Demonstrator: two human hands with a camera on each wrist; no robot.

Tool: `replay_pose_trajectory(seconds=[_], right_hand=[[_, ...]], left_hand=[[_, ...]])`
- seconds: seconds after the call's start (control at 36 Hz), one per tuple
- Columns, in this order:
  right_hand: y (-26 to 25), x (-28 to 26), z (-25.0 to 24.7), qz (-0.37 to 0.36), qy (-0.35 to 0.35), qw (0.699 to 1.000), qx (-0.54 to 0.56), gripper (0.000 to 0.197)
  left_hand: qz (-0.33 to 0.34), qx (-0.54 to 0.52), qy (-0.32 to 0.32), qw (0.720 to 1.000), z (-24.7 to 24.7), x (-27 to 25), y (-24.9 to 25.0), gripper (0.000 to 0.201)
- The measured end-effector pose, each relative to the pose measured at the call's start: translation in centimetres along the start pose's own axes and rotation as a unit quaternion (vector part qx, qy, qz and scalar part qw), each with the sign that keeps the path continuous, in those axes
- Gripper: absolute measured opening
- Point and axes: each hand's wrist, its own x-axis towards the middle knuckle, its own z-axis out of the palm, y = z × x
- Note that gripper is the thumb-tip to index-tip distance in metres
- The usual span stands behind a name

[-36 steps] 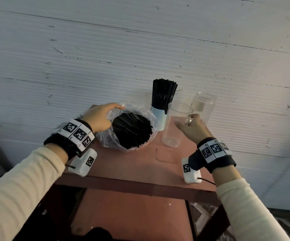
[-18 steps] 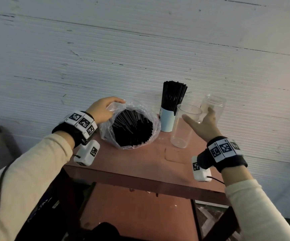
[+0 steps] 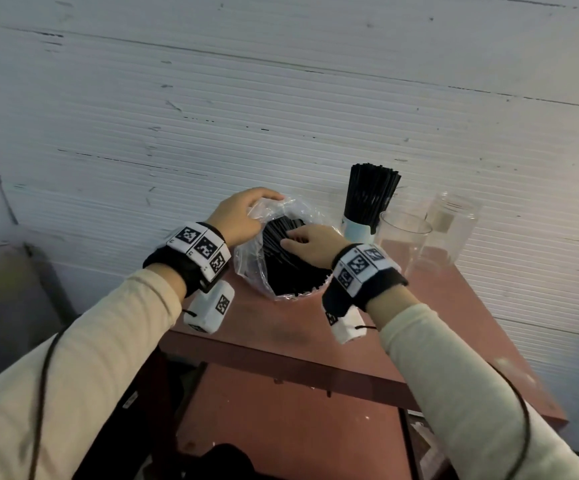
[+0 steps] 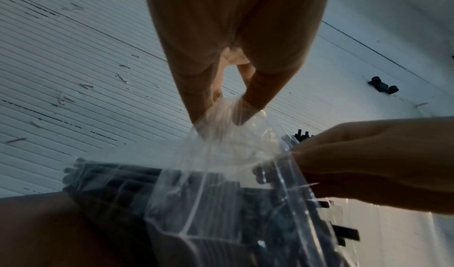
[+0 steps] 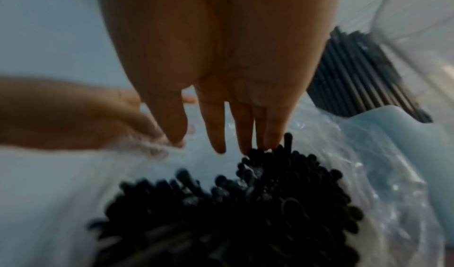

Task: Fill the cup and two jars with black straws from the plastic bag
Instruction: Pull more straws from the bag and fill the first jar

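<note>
A clear plastic bag (image 3: 250, 268) full of black straws (image 3: 291, 275) stands on the red-brown table (image 3: 454, 323). My left hand (image 3: 260, 207) pinches the bag's upper rim (image 4: 221, 115) between thumb and fingers. Over the bag's mouth lies my right hand (image 3: 286, 242), its straight fingers (image 5: 245, 135) touching the straw ends (image 5: 258, 203). A pale blue cup (image 3: 357, 230) behind the bag holds a bundle of straws (image 3: 371, 199). To its right stand two clear jars, one nearer (image 3: 402, 244) and one farther (image 3: 454, 223), both with no straws.
A white ribbed wall (image 3: 281, 116) rises directly behind the table. The table's front edge (image 3: 281, 358) runs below my wrists, with a lower red shelf (image 3: 281, 427) under it. A grey object (image 3: 4, 289) sits at the far left.
My right hand let go of the nearer clear jar and moved left onto the straws in the bag. My left hand kept holding the bag's rim. The view shifted right.
</note>
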Motion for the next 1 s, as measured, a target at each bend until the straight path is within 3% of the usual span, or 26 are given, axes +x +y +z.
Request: replay_pose_trajectory(seconds=[0.22,0.44,0.61,0.86,1.0], right_hand=[[-0.3,4.6,3.5,0.095,0.002,0.99,-0.106,0.05],[0.1,4.9,3.7,0.022,0.009,0.996,-0.089,0.045],[0.4,4.0,2.4,-0.011,0.071,0.996,-0.047,0.027],[1.7,0.7,0.6,-0.049,0.115,0.992,0.024,0.025],[3.0,-1.7,-1.0,-0.053,0.114,0.988,0.087,0.021]], left_hand=[[0.009,0.036,-0.017,0.999,0.9,0.3,0.5,0.063],[-0.006,0.051,-0.006,0.999,1.0,0.5,0.6,0.059],[0.004,0.056,-0.014,0.998,0.5,0.5,0.2,0.059],[-0.008,0.087,-0.025,0.996,0.8,-0.3,0.1,0.06],[0.054,0.164,0.031,0.985,1.6,-0.8,0.4,0.057]])
